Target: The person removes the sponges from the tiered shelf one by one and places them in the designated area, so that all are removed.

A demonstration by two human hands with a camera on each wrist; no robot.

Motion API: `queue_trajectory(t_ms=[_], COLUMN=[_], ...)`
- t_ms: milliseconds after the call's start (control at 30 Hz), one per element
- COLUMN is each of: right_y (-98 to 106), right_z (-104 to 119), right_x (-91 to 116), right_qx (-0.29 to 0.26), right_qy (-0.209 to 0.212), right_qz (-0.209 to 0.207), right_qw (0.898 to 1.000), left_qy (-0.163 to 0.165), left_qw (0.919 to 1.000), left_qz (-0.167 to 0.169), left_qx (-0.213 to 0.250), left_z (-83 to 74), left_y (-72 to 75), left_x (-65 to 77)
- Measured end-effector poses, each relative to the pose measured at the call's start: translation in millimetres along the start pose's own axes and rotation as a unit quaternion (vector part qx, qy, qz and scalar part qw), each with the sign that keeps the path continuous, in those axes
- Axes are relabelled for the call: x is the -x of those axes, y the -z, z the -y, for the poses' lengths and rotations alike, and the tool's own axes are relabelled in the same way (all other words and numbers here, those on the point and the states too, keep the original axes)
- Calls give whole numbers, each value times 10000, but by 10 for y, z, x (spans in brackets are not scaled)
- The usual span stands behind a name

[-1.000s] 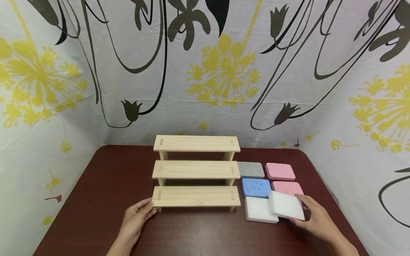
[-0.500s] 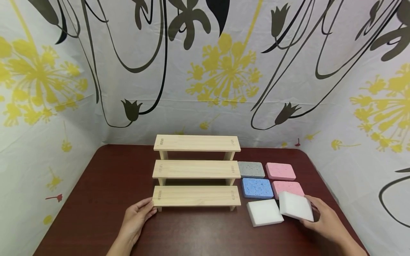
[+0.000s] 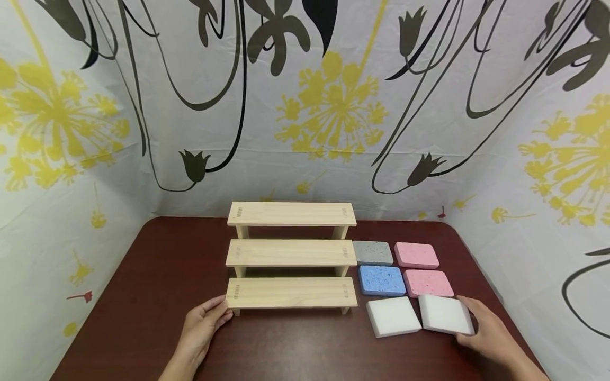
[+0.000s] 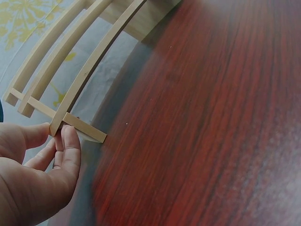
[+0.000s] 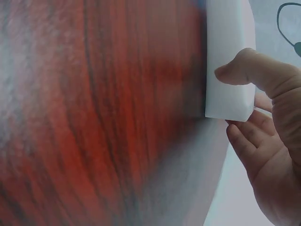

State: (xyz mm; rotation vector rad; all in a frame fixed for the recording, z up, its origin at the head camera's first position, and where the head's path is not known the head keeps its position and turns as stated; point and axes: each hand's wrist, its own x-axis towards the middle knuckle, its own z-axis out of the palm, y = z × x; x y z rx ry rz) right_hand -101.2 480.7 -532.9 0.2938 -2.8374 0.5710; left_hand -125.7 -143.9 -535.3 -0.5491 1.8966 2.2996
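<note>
A three-step wooden stand [image 3: 292, 292] is on the table in the head view. My left hand [image 3: 202, 323] pinches the left end of its lowest board; in the left wrist view, the thumb and fingers [image 4: 70, 150] meet around that board's corner. At the right, my right hand [image 3: 486, 328] grips a white sponge [image 3: 445, 314] by its right end. The right wrist view has the thumb on the near side of this sponge [image 5: 228, 61], with the other fingers behind and below. Beside it, just left, lies another white sponge [image 3: 393, 316].
Behind the white sponges lie a blue sponge [image 3: 382, 280] and a pink sponge [image 3: 428, 283]. Farther back are a grey sponge [image 3: 373, 253], close to the stand's right side, and a second pink sponge [image 3: 416, 255]. Patterned cloth [image 3: 305, 174] surrounds the dark red table [image 3: 186, 259].
My right hand has moved right with its white sponge, which was overlapping the other one and now sits apart and lower. The other white sponge has turned slightly. My left hand stays put.
</note>
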Motion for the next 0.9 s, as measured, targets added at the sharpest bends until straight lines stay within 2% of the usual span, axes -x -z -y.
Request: queue_trajectory(t_ms=[100, 200, 367, 500, 600, 733, 833, 900], right_y=[-16, -41, -75, -42, -7, -5, -51, -89], right_z=[18, 22, 16, 88, 218, 463, 655, 778], right_x=[-3, 0, 17, -8, -70, -173, -254, -305], right_qx=[-50, -90, -247, -814, -1088, -899, -827, -878], right_qy=[-180, -216, 37, 126, -1, -255, -254, -198], right_qz=[301, 397, 162, -130, -397, -682, -855, -959], right_qw=[9994, 9989, 9996, 9965, 9933, 9933, 9926, 9913], left_qy=[50, 41, 92, 113, 75, 50, 22, -52], left_qw=[10000, 10000, 9999, 9999, 9999, 9999, 9992, 9970], left_qz=[-64, -40, -35, -55, -67, -131, -220, -309], left_qx=[15, 27, 24, 24, 48, -50, -346, -703], left_z=[-1, -1, -4, -5, -4, -7, -22, -36], left_y=[5, 15, 21, 20, 23, 24, 22, 27], left_x=[-3, 0, 3, 4, 3, 8, 27, 50])
